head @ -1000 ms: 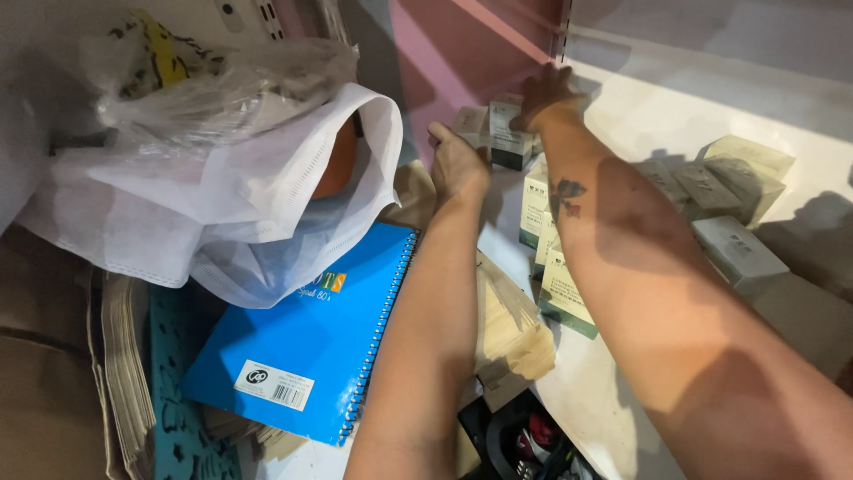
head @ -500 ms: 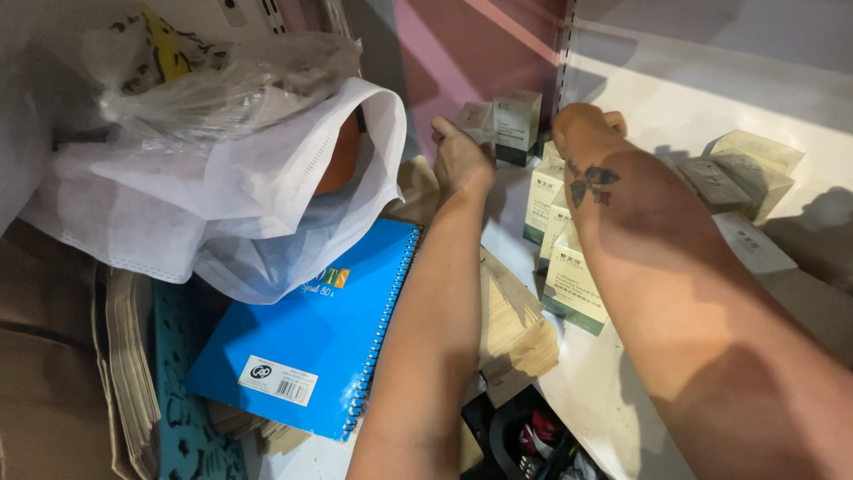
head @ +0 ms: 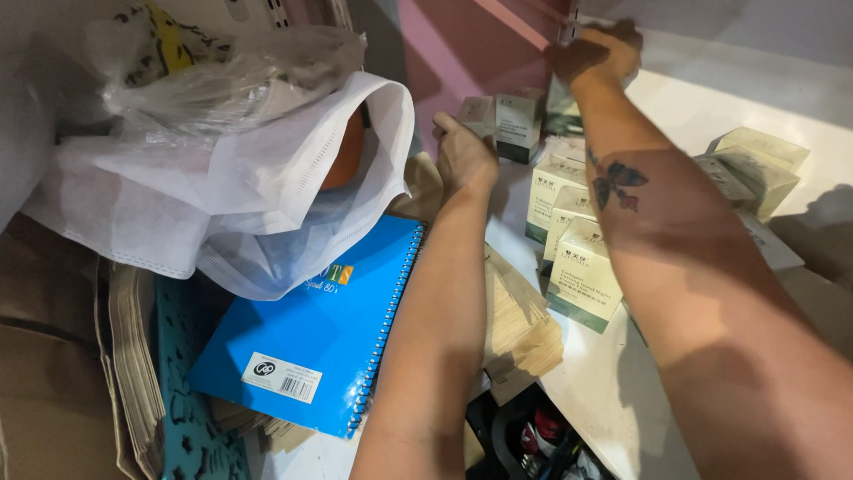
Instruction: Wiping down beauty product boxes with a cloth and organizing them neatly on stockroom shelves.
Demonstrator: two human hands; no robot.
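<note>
— Head view: left hand (head: 464, 156) bent against small box (head: 476, 114) at back of shelf (head: 675, 98); right hand (head: 597, 52) high in corner, grasp impossible to tell.
— Cream boxes (head: 569, 236) standing in row; loose boxes (head: 755, 169) lying apart, unsorted.

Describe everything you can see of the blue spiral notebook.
The blue spiral notebook lies closed and tilted on a heap of papers at the lower left. Its glossy bright blue cover carries yellow and white lettering near the top and a white barcode sticker near the bottom. A wire coil binding runs along its right edge, close beside the left forearm. A white fabric bag drapes over its upper corner. Brownish paper sheets show beneath it.
</note>
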